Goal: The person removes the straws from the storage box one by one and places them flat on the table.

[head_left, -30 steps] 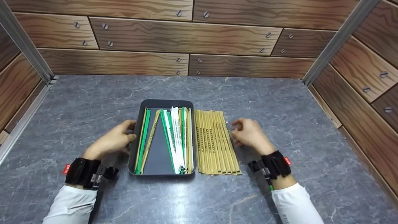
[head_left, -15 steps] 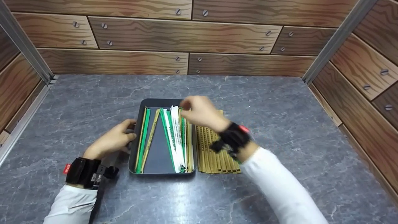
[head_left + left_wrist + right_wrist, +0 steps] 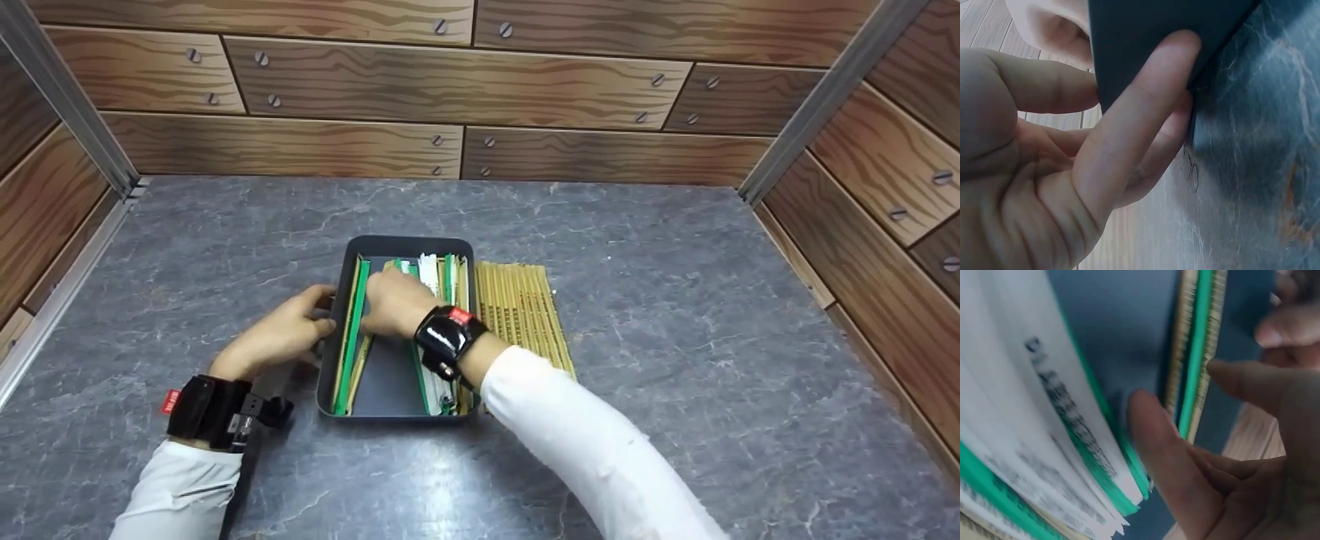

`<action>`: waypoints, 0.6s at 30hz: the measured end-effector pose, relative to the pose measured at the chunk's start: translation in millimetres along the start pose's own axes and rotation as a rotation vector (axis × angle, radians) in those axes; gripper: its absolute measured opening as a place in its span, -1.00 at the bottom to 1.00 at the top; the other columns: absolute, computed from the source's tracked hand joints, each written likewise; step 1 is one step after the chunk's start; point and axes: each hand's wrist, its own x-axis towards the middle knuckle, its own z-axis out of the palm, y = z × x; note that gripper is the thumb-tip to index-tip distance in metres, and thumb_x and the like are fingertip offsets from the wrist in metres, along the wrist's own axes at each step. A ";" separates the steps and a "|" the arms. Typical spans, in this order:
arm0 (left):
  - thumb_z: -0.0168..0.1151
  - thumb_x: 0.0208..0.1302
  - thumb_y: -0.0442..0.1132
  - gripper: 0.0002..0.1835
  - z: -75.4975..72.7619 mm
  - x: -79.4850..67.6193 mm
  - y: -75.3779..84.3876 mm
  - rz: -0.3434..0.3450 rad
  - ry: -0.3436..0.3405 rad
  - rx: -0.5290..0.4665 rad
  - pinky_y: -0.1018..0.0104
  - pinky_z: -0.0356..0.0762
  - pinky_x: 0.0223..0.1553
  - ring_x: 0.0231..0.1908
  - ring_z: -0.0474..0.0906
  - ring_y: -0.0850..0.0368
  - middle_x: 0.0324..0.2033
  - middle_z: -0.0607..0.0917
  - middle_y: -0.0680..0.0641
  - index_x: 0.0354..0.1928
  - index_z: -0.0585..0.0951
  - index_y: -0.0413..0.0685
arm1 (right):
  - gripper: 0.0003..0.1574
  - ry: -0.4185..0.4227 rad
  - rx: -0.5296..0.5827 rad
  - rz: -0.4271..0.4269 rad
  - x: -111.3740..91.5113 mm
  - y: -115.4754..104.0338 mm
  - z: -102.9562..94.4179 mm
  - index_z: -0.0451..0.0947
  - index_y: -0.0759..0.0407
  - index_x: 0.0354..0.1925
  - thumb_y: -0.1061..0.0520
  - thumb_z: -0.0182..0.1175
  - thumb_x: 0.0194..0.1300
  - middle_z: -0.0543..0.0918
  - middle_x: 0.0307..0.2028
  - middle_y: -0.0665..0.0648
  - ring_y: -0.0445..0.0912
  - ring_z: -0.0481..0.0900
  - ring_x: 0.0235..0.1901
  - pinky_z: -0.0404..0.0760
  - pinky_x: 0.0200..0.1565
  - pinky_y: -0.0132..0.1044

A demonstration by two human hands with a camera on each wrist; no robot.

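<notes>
A dark grey rectangular tray [image 3: 397, 418] holds slim paper stick packets. My left hand [image 3: 279, 334] touches the tray's left outer wall with straight fingers, as the left wrist view [image 3: 1123, 135] confirms. My right hand [image 3: 399, 304] reaches down inside the tray. In the right wrist view its fingers and thumb stand apart near a slanted tan packet [image 3: 1180, 343] and a green packet [image 3: 1195, 365]; whether they touch these I cannot tell. White packets [image 3: 427, 271] and other green and tan ones lie along the tray's right side, partly behind my right hand and wrist.
A neat row of tan packets [image 3: 517, 296] lies on the marbled grey tabletop [image 3: 675, 315], right beside the tray. My right forearm covers its lower part. Wood-patterned panels [image 3: 360, 146] stand behind the table and along both sides.
My right hand has moved left, from beside the tan row across the tray's right side to its left half. My left hand stays at the tray's wall.
</notes>
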 end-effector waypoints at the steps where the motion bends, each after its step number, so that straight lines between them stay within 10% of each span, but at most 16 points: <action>1: -0.11 0.52 -0.42 -0.37 0.1 0.2 0.2 0.001 0.001 0.004 0.06 0.81 -0.29 -0.15 0.69 -0.13 0.31 0.41 -0.55 0.57 0.08 -0.34 | -0.45 -0.002 -0.025 0.003 0.0 -1.4 2.7 0.22 0.00 -0.65 0.08 0.39 0.22 0.31 -0.60 -0.05 -0.12 0.41 -0.57 0.49 -0.54 -0.30; 9: -0.10 0.50 -0.42 -0.35 1.9 0.3 0.7 0.018 0.004 0.022 0.06 0.82 -0.30 -0.14 0.68 -0.13 0.35 0.36 -0.56 0.57 0.06 -0.39 | -0.99 0.049 -0.149 0.029 -0.1 -9.5 14.9 0.67 0.16 -0.38 0.24 0.34 0.15 0.77 -0.17 0.13 0.01 0.72 -0.22 0.78 -0.19 -0.13; 18: -0.09 0.51 -0.41 -0.35 1.7 0.8 0.5 0.027 0.006 0.037 0.06 0.82 -0.31 -0.06 0.67 -0.20 0.35 0.35 -0.58 0.57 0.06 -0.37 | -0.72 0.026 0.028 0.094 3.3 0.1 13.0 0.47 0.14 -0.61 0.37 0.27 0.12 0.77 -0.38 0.21 -0.07 0.72 -0.56 0.70 -0.59 -0.31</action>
